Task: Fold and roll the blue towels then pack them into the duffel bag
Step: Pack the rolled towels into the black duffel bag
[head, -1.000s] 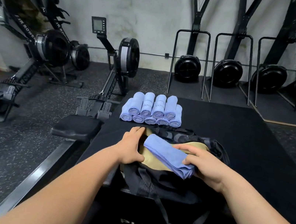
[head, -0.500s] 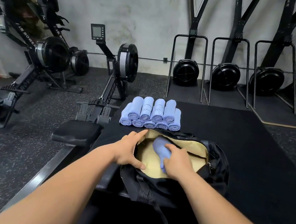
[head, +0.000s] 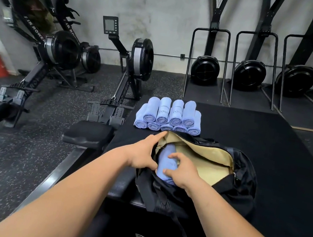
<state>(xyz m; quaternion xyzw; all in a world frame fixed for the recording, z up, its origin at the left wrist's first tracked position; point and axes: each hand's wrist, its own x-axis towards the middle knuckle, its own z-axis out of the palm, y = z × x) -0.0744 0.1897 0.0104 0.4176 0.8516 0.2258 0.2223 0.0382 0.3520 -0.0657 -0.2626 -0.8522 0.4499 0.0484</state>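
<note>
Towel (head: 166, 161) is down inside the bag (head: 239, 184), at the end nearest the left hand. Right hand (head: 182, 171) is curled round it, thumb one side, fingers the other. Left hand (head: 144, 153) is just beside it, gripping the bag's rim. Beyond both hands, rolled towels (head: 169, 115) sit stacked on the mat (head: 270, 146). Rower (head: 128, 85) stands off past the left hand.

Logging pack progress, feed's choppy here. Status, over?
Left hand holds duffel bag rim open. Right hand grips rolled towel, inside the bag. Towel stack waits beyond the bag, unpacked. Nothing blocks the opening.
</note>
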